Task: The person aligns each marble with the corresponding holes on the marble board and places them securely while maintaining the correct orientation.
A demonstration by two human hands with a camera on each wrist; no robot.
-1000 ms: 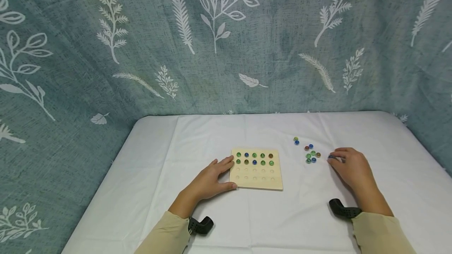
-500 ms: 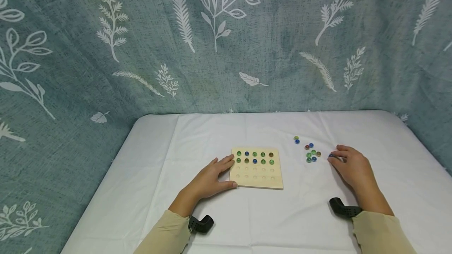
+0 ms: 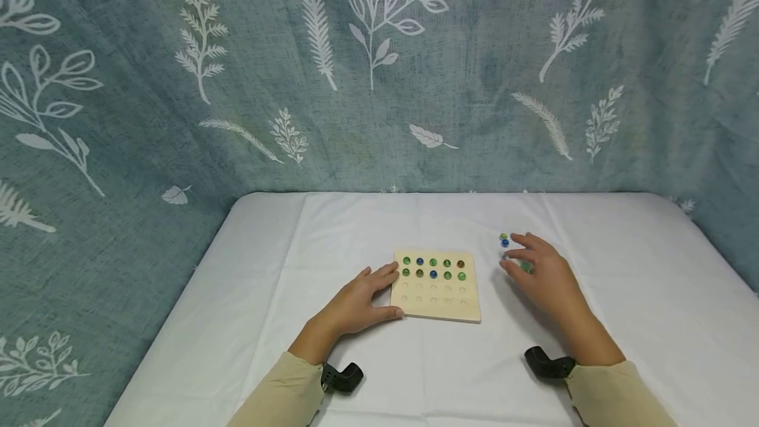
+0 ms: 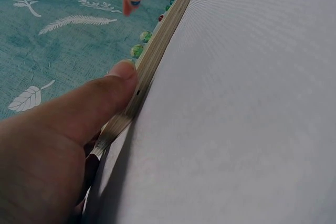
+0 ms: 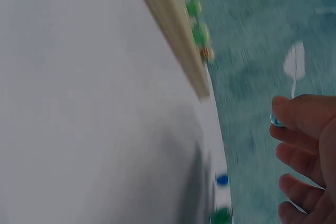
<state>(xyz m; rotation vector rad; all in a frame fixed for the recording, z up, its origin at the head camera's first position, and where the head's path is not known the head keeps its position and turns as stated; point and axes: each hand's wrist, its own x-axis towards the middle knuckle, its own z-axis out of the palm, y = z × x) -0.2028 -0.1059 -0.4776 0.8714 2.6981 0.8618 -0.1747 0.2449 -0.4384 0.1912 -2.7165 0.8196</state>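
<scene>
A square pale wooden board (image 3: 439, 311) lies mid-table. Green, blue and brown marbles (image 3: 433, 274) sit in its two far rows; the two near rows are bare hollows. My left hand (image 3: 356, 305) holds the board by its left side, the thumb at the near-left corner and the fingers along the left edge. Pinched between the thumb and a finger of my right hand (image 3: 542, 275) is a blue marble (image 5: 276, 120), raised above the table to the board's right. The other right fingers are spread and loosely bent.
A blue marble (image 3: 505, 242) and a yellow-green marble (image 3: 503, 236) lie beyond my right hand. Under that hand a green marble (image 3: 526, 267) shows, and others are mostly hidden. White cloth (image 3: 332, 236) covers the table, with a leaf-patterned teal curtain (image 3: 249, 71) behind.
My right hand has lifted the blue marble and carried it left, over the loose marbles toward the board. The left hand stays at the board. The head view has shifted slightly.
</scene>
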